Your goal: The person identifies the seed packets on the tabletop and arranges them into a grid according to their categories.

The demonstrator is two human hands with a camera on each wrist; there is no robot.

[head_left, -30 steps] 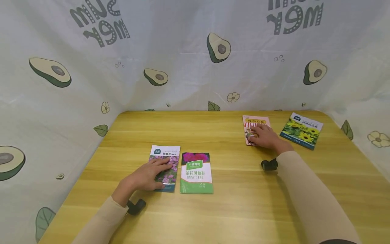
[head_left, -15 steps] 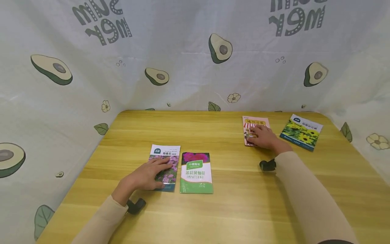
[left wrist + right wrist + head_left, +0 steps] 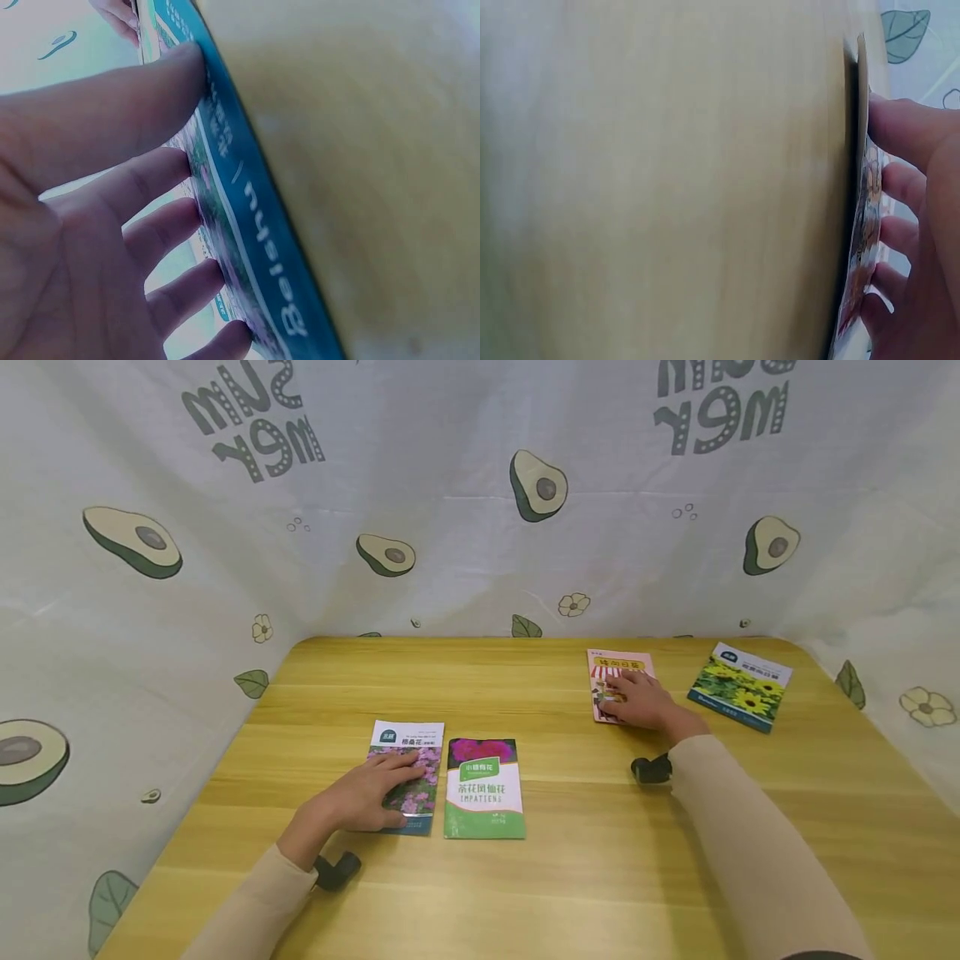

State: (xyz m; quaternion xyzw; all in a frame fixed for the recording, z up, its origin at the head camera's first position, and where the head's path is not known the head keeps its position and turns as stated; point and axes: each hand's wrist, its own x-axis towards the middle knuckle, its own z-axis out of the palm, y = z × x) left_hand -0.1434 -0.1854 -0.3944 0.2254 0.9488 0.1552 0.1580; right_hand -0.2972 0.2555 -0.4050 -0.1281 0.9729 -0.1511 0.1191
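Note:
My left hand (image 3: 372, 793) rests with spread fingertips on a seed packet with pink-purple flowers (image 3: 425, 777). In the left wrist view the thumb and fingertips touch the face of that packet (image 3: 251, 202) near its blue band. Right beside it lies a green and white impatiens seed packet (image 3: 483, 793). Farther back on the right, my right hand (image 3: 641, 699) lies over a pink seed packet (image 3: 621, 662) with a striped awning print. Its fingertips press on the packet's face (image 3: 864, 217) in the right wrist view, fingers extended.
A seed packet with yellow flowers (image 3: 738, 685) lies at the back right of the wooden table (image 3: 540, 893). A white curtain (image 3: 457, 460) printed with avocados hangs behind and around the table. Each wrist carries a small black camera mount (image 3: 337, 870).
My right hand has slid slightly to the left, and the pink packet has moved left with it, away from the yellow-flower packet. The left hand and its packet have stayed put.

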